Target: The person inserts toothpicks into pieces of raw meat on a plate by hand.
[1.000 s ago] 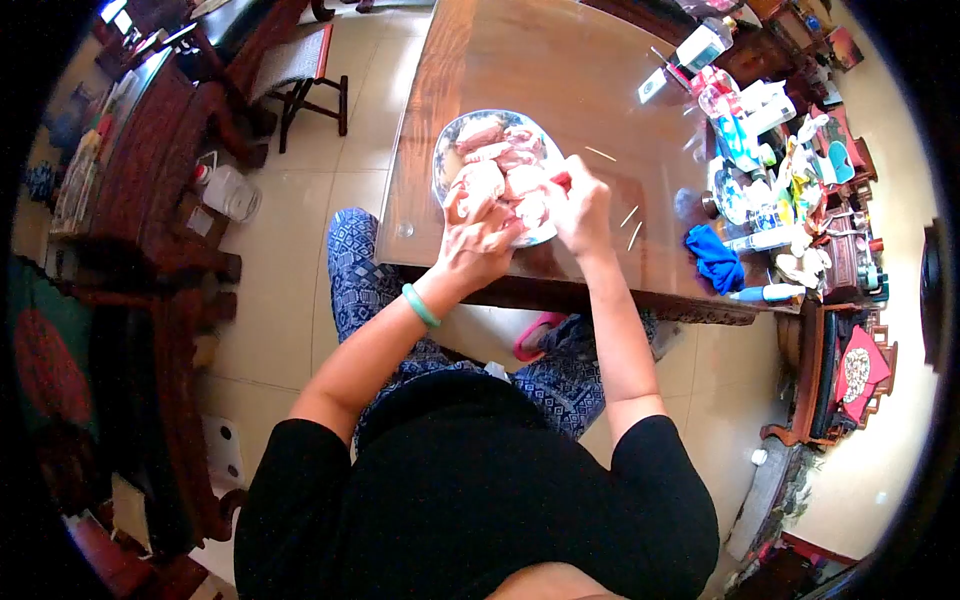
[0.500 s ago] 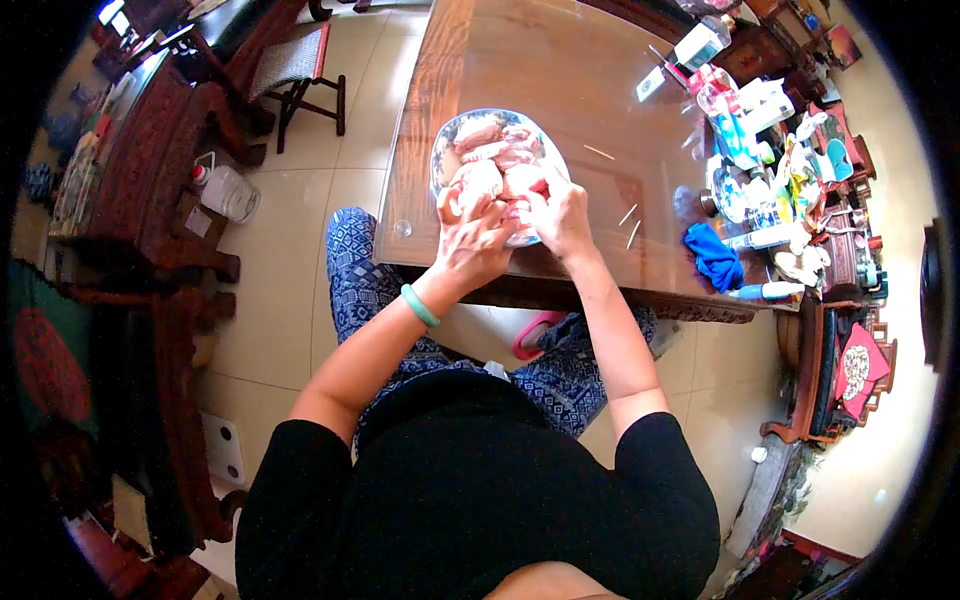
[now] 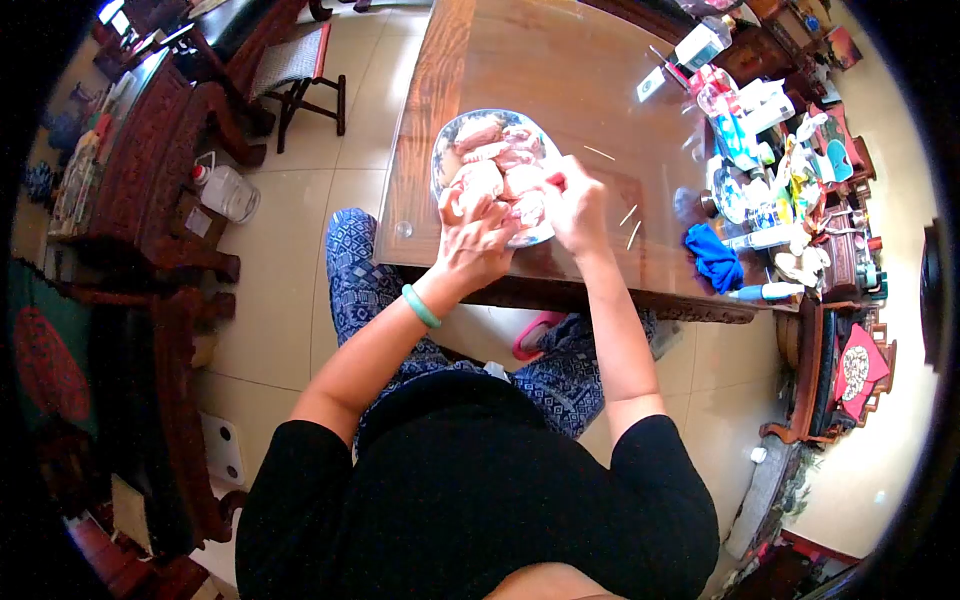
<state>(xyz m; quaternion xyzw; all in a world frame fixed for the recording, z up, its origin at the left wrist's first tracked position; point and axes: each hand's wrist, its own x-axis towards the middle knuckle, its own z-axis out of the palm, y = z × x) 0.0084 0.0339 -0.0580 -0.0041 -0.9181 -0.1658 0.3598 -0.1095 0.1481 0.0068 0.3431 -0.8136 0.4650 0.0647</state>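
Note:
A plate (image 3: 441, 150) with a blue-patterned rim stands near the front left of the glass-topped table. Several pieces of pale pink raw meat (image 3: 522, 180) lie on it. My left hand (image 3: 473, 245), below a green bangle, rests over the plate's front edge with its fingers bent against a piece of meat. At the plate's right side my right hand (image 3: 580, 205) is closed in a pinch; whatever its fingertips hold is too small to make out. Several thin sticks (image 3: 628, 215) lie on the table to the right of this hand.
The wooden table (image 3: 560, 60) carries a blue cloth (image 3: 714, 258), bottles (image 3: 703, 43) and mixed packages along its right side. Below its front edge are my knees and a pink slipper (image 3: 537, 335). A stool (image 3: 290, 65) and a plastic jug (image 3: 230, 193) stand at left.
My right hand moved in over the meat at the plate's right part, then drew back up and right to the rim. My left hand has stayed nearly in place.

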